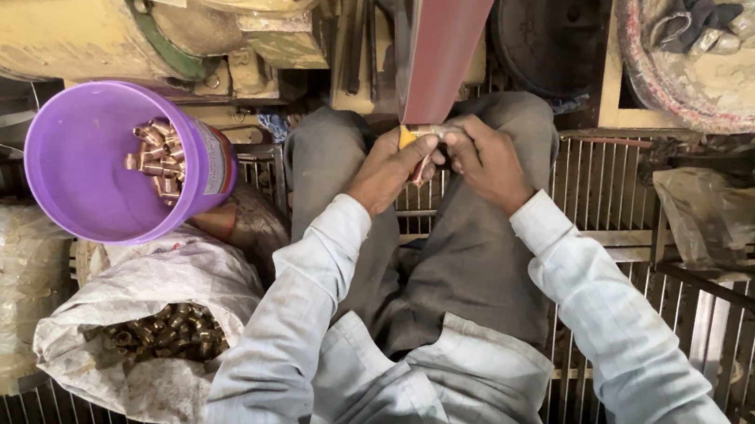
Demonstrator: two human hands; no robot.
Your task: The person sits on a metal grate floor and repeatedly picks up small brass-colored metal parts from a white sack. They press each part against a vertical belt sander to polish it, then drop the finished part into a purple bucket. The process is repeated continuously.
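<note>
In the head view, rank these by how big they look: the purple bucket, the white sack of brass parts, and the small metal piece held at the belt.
1. White sack and purple bucket: they look about alike, too close to rank.
2. Small metal piece, pinched by left hand and right hand, by far the smallest.

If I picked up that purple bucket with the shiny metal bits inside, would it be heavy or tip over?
The purple bucket is tilted and holds few brass fittings, so it is probably fairly light. The pieces would likely slide and rattle. Its plastic wall may flex a little.
</note>
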